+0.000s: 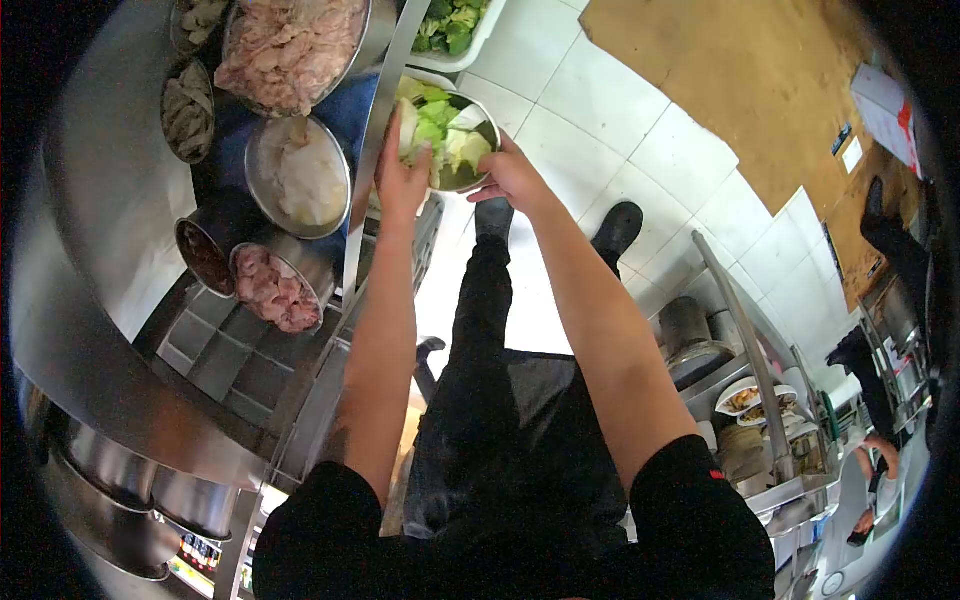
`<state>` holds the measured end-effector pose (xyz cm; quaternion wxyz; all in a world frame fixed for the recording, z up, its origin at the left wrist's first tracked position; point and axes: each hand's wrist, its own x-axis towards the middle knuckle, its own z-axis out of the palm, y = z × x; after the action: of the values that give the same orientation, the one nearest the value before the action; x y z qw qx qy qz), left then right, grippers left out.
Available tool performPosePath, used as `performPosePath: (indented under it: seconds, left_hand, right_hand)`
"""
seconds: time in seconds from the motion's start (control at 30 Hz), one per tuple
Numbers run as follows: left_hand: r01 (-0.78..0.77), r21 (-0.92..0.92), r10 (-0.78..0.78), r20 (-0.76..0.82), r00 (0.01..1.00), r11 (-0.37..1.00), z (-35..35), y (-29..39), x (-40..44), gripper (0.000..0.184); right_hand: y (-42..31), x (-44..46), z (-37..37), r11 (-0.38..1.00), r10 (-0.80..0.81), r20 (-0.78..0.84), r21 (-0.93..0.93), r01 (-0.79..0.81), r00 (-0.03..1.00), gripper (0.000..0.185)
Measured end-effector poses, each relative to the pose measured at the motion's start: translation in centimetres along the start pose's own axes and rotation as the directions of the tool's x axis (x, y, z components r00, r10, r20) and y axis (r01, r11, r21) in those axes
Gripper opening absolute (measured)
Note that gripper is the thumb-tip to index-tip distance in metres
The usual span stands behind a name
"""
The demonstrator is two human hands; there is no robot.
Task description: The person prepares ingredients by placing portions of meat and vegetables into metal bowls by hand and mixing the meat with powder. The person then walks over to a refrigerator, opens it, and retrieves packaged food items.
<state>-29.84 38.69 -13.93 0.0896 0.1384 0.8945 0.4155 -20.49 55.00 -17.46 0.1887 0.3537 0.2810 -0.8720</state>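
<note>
A round metal bowl (pixel 490 120) holds pale green cabbage-like leaves (pixel 435 125) and sits between my two hands, above the floor. My right hand (pixel 510 178) grips its right rim, with the fingers curled beneath the edge. On the opposite side, my left hand (pixel 405 172) is closed at the bowl's left edge, its thumb lying over the leaves. The leaves hide the rim there, so how much leaf this hand pinches cannot be made out.
Left, on a steel counter, stand a bowl of pale raw meat (pixel 290 50), a bowl of whitish pieces (pixel 300 180) and a container of pink meat (pixel 275 290). Above is a white bin of broccoli (pixel 450 30). Right, a metal cart (pixel 735 320) carries pots and dishes. Another person's leg (pixel 895 235) shows far right.
</note>
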Motion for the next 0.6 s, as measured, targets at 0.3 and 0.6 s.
performPosePath:
  seconds: [0.3, 0.6]
  left_hand:
    - [0.345, 0.022, -0.342, -0.083, 0.936, 0.938, -1.2, -3.3, -1.0, 0.044]
    - [0.268, 0.558, -0.333, 0.015, 0.943, 0.785, -1.8, -2.8, -1.1, 0.044]
  right_hand:
    - [0.3, 0.9, 0.4, 0.999, 0.01, -0.09, 0.052, -0.005, 0.996, 0.063]
    - [0.7, 0.5, 0.0, 0.997, 0.036, -0.07, 0.073, -0.031, 0.997, 0.067]
